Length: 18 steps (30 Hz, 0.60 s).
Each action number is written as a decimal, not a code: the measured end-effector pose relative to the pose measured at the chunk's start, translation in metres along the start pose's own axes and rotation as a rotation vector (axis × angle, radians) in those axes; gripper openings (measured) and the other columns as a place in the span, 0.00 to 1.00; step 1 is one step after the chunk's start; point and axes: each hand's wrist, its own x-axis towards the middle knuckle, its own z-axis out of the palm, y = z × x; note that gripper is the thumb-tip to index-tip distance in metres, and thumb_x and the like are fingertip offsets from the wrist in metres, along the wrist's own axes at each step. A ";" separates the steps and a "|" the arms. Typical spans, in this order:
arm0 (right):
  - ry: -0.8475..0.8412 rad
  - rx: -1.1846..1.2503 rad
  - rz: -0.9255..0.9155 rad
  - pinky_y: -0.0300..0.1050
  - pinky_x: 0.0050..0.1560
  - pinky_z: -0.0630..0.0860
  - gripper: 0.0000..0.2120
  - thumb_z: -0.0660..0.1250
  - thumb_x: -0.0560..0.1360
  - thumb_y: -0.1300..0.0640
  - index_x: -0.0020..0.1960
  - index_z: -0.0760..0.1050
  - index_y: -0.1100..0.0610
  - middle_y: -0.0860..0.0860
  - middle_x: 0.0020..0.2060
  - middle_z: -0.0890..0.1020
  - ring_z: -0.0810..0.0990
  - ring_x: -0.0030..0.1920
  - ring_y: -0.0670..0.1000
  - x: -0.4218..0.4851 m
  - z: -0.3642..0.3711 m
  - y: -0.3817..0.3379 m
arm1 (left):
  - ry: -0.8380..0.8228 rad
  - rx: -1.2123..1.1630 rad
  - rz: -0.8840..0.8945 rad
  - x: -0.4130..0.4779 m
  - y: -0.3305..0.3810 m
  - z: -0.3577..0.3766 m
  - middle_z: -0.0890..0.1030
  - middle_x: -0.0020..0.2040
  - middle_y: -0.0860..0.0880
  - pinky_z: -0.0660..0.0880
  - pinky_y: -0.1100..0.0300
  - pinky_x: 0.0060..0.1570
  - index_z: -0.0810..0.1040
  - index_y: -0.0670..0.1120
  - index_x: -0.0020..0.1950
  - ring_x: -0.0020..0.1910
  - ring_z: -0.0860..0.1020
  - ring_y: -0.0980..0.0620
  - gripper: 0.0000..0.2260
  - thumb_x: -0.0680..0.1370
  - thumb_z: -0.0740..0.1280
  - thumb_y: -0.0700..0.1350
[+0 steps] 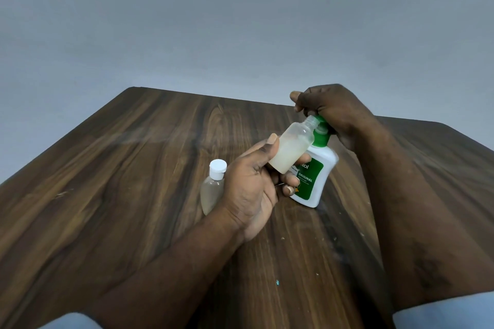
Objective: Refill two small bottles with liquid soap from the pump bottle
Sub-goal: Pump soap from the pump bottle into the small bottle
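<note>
We held an uncapped small bottle (pixel 292 148) up to the pump bottle (pixel 318 168).
Our left hand (pixel 251 184) gripped it, thumb and fingers wrapped round its body. It was tilted, partly full of whitish liquid, with its mouth at the green pump head. Our right hand (pixel 331 109) curled down over that head. The capped small bottle (pixel 213 189) stood left of the pump bottle, partly hidden by our left hand.

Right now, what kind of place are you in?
Probably a plain indoor room, maybe a home: a wooden table, a bare grey wall behind it, and a soap bottle standing on the table.
</note>
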 end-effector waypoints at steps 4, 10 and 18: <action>-0.024 0.031 0.009 0.45 0.36 0.67 0.14 0.73 0.79 0.52 0.36 0.81 0.56 0.41 0.24 0.76 0.70 0.29 0.48 0.002 0.002 0.003 | 0.003 0.008 0.004 -0.001 0.002 0.001 0.84 0.51 0.37 0.72 0.61 0.31 0.77 0.38 0.69 0.32 0.75 0.52 0.24 0.81 0.62 0.54; 0.011 0.036 0.000 0.47 0.41 0.67 0.12 0.71 0.78 0.59 0.36 0.78 0.57 0.42 0.24 0.76 0.79 0.41 0.50 0.004 0.000 0.001 | 0.008 0.003 -0.007 -0.001 0.000 0.001 0.85 0.51 0.37 0.72 0.61 0.31 0.76 0.38 0.69 0.32 0.76 0.52 0.22 0.84 0.61 0.53; -0.014 0.070 0.042 0.48 0.43 0.68 0.14 0.70 0.78 0.58 0.48 0.80 0.71 0.39 0.25 0.79 0.74 0.33 0.49 0.003 0.004 0.006 | 0.010 -0.007 -0.013 -0.002 0.000 0.001 0.85 0.50 0.38 0.71 0.61 0.31 0.77 0.38 0.68 0.31 0.75 0.52 0.21 0.84 0.60 0.52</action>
